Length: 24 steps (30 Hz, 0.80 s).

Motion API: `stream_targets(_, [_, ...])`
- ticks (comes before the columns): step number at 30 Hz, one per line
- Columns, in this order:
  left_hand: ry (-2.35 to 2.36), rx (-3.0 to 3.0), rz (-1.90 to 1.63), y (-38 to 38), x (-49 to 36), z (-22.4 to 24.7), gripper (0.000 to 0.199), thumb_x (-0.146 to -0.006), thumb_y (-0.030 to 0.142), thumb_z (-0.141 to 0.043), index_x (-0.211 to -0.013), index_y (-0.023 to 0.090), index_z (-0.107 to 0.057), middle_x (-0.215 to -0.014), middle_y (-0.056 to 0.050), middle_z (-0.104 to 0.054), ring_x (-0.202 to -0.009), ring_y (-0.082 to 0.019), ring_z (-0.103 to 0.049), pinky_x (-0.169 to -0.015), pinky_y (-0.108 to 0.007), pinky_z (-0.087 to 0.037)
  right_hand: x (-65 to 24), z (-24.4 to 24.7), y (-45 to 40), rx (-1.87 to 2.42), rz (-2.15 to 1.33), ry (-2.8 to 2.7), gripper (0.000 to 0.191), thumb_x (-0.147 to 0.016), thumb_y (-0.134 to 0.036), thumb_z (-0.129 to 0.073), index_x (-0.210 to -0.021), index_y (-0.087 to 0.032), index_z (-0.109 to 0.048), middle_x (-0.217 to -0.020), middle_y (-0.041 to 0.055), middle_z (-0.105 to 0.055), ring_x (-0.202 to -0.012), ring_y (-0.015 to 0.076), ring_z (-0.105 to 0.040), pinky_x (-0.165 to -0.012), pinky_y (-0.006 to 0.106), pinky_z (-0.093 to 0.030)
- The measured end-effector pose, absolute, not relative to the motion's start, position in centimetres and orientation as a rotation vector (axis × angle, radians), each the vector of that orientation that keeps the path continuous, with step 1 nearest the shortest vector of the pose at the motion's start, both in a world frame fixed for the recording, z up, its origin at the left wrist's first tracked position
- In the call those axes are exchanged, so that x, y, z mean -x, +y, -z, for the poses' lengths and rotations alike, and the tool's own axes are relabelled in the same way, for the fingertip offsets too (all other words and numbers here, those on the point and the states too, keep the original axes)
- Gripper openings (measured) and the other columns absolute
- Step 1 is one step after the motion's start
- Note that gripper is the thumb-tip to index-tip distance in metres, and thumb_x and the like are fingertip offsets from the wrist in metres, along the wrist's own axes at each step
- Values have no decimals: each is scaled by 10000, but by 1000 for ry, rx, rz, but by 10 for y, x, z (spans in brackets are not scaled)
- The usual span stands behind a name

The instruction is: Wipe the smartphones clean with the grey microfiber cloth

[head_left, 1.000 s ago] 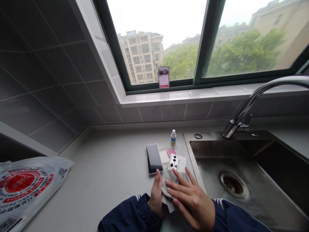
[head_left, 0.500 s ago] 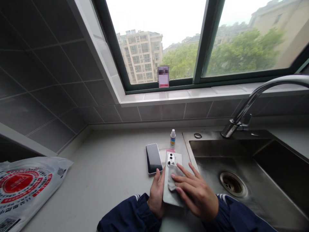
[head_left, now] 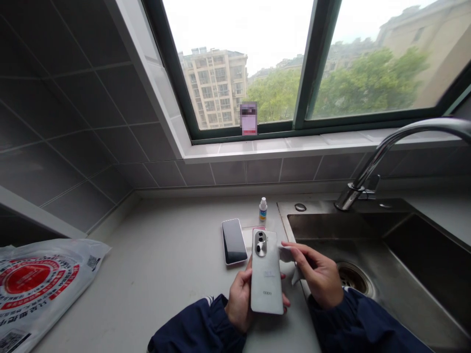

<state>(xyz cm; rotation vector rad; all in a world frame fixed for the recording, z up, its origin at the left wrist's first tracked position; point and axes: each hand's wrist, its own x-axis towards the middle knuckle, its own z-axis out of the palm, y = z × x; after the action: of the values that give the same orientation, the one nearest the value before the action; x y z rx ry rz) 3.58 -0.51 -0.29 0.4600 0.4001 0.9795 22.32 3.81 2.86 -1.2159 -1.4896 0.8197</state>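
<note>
A pale silver-green smartphone [head_left: 265, 279] is held back side up, its round-ended camera block near the top. My left hand [head_left: 241, 296] grips it from the left and beneath, with fingertips showing past its right edge. My right hand [head_left: 318, 274] pinches a crumpled light grey wiping cloth [head_left: 287, 254] just to the right of the phone's edge. Left of the phone, a dark-screened device with a pale rim [head_left: 234, 241] lies on the counter. Behind the phone stands a small white spray bottle [head_left: 262, 210], beside a partly hidden flat piece with pink on it.
A steel sink [head_left: 289, 230] with a tall curved faucet [head_left: 362, 174] lies to the right. On the left, a white plastic bag with red print [head_left: 47, 279] covers part of the counter [head_left: 165, 245]. Tiled wall and a window close off the back.
My right hand, which lay on the phone's back with the cloth, has moved right, off the phone, with the cloth in its fingers. My left hand keeps its grip.
</note>
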Motion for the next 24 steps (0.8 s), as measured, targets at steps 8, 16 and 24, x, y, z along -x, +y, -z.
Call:
stream_targets(8, [437, -502, -1079, -5, -39, 1, 672, -922, 502, -348, -1513, 248, -152, -1169, -182, -624, -754, -328, -702, -660, -454, -515, -225, -19, 46, 1162, -1139, -1179, 323, -825, -504, -684, -795, -183, -662, -989, 105, -744, -858, 237, -689, -733, 312, -541])
stream_targets(16, [547, -634, -1180, -7, -37, 8, 778, -871, 534, -542, -1507, 374, -123, -1107, -99, -617, -707, -228, -697, -626, -366, -544, -213, -28, 36, 1081, -1329, -1370, 352, -825, -513, -682, -851, -162, -682, -631, 23, -647, -645, 180, -634, -671, 298, -523])
stream_targets(24, [737, -787, -1105, -4, -34, 2, 755, -785, 379, -725, -1446, 387, -361, -1319, -106, -552, -849, -208, -691, -710, -356, -584, -209, -22, 27, 986, -1563, -1585, 543, -861, -532, -628, -1264, -168, -620, -931, 72, -680, -843, 248, -679, -703, 333, -560])
